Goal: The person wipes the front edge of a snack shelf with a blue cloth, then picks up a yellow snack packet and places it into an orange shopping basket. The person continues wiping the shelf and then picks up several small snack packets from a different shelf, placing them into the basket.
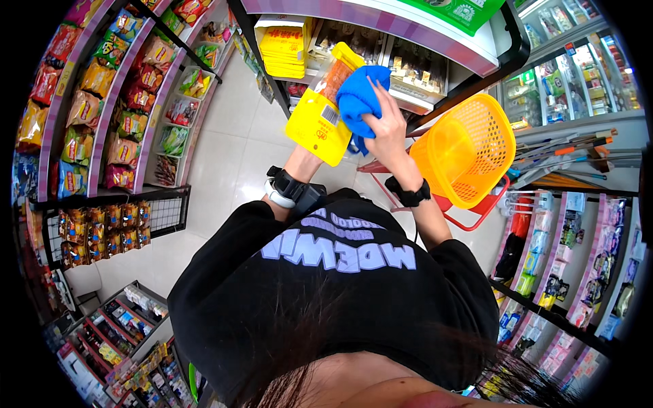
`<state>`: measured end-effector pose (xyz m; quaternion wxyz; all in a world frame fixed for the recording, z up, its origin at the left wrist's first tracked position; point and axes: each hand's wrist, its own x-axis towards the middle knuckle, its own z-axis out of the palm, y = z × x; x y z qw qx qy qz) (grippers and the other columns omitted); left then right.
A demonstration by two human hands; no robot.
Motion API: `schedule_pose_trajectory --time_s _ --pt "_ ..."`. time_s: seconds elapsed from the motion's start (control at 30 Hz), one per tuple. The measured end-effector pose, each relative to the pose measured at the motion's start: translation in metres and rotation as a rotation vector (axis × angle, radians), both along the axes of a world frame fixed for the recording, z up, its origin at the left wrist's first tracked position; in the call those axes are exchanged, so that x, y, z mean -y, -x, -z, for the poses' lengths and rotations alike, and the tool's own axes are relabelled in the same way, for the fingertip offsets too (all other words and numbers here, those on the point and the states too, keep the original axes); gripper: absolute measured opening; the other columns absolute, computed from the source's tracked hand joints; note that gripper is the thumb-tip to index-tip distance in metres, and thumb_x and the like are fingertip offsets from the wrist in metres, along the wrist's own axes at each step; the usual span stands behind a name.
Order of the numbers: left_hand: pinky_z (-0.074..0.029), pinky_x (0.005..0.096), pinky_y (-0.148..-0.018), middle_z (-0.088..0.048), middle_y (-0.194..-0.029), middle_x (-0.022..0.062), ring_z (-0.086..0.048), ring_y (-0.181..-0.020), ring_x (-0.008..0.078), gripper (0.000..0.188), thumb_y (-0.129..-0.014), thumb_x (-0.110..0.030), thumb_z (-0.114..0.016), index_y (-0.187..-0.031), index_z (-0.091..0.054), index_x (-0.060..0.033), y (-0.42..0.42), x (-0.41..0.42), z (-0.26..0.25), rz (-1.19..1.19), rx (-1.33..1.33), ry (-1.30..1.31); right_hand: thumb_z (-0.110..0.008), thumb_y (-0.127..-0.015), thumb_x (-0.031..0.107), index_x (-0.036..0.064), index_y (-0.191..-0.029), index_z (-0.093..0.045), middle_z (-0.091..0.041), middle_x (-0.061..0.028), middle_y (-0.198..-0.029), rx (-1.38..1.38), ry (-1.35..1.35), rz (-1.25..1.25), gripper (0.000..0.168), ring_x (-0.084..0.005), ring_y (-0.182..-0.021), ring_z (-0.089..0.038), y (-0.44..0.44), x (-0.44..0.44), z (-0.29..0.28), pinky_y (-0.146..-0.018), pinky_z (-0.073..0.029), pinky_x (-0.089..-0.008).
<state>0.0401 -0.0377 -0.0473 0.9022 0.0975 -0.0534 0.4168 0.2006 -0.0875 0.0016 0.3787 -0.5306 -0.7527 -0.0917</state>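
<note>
A yellow snack packet (320,127) with a clear window is held up in front of me by my left hand (309,155), whose fingers are mostly hidden behind it. My right hand (386,122) grips a bunched blue cloth (360,99) and presses it against the packet's right side. Beyond them, on the shelf, a box holds a stack of similar yellow packets (283,51). Display boxes of small packaged items (416,71) stand to the right of that stack.
An orange plastic basket (461,148) rests on a red stool (474,217) at my right. Shelves of chip bags (97,79) line the left side. Refrigerated display shelves (566,76) and long poles (566,158) are at the right. A black wire rack (173,209) juts out at the left.
</note>
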Motion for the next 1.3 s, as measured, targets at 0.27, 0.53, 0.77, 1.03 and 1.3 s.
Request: schedule_pose_trajectory --time_s 0.27,0.53,0.77,1.03,1.3 --pt "-0.041 0.0384 -0.100 -0.043 -0.137 0.0109 -0.046 -0.122 0.0269 0.050 -0.097 -0.039 -0.038 -0.140 -0.032 -0.0124 0.003 0.010 -0.019 -0.256 -0.492 -0.171 -0.068 -0.052 0.015 0.009 -0.054 -0.058 -0.049 -0.0154 -0.132 0.044 0.013 -0.233 0.012 -0.0354 -0.120 -0.048 0.000 0.012 -0.008 -0.094 -0.045 -0.0418" --pt "-0.048 0.0354 -0.090 -0.055 -0.123 0.0097 -0.057 -0.106 0.0234 0.070 -0.088 -0.064 -0.038 -0.131 -0.044 -0.0100 0.006 -0.021 -0.038 0.393 0.107 -0.001 -0.065 -0.054 0.000 0.007 -0.071 -0.068 -0.046 -0.0196 -0.134 -0.052 0.019 -0.019 0.018 -0.0393 -0.120 -0.047 -0.007 -0.003 -0.003 -0.095 -0.044 -0.0430" --pt "-0.041 0.0430 -0.101 -0.050 -0.130 0.0165 -0.051 -0.117 0.0282 0.068 -0.092 -0.058 -0.036 -0.136 -0.039 -0.0067 0.002 -0.006 -0.038 0.102 -0.257 0.039 -0.068 -0.054 0.017 0.011 -0.060 -0.059 -0.047 -0.0152 -0.135 0.107 0.003 -0.323 0.012 -0.0355 -0.121 -0.047 0.015 0.011 -0.025 -0.091 -0.046 -0.0420" --pt "-0.041 0.0390 -0.100 -0.046 -0.132 0.0121 -0.049 -0.117 0.0248 0.052 -0.100 -0.041 -0.031 -0.146 -0.021 -0.0173 -0.009 -0.001 -0.051 -0.176 -0.270 -0.060 -0.066 -0.054 0.009 0.011 -0.071 -0.068 -0.046 -0.0201 -0.134 0.017 0.057 -0.281 0.017 -0.0368 -0.121 -0.046 0.027 0.013 -0.023 -0.094 -0.043 -0.0432" --pt "-0.025 0.0405 -0.110 -0.032 -0.145 0.0106 -0.036 -0.130 0.0269 0.072 -0.092 -0.062 -0.028 -0.145 -0.022 -0.0133 -0.001 0.010 -0.055 -0.078 -0.484 0.008 -0.068 -0.056 0.009 0.010 -0.072 -0.068 -0.046 -0.0168 -0.134 -0.064 0.022 -0.171 0.016 -0.0376 -0.119 -0.047 0.034 -0.007 -0.021 -0.092 -0.044 -0.0437"
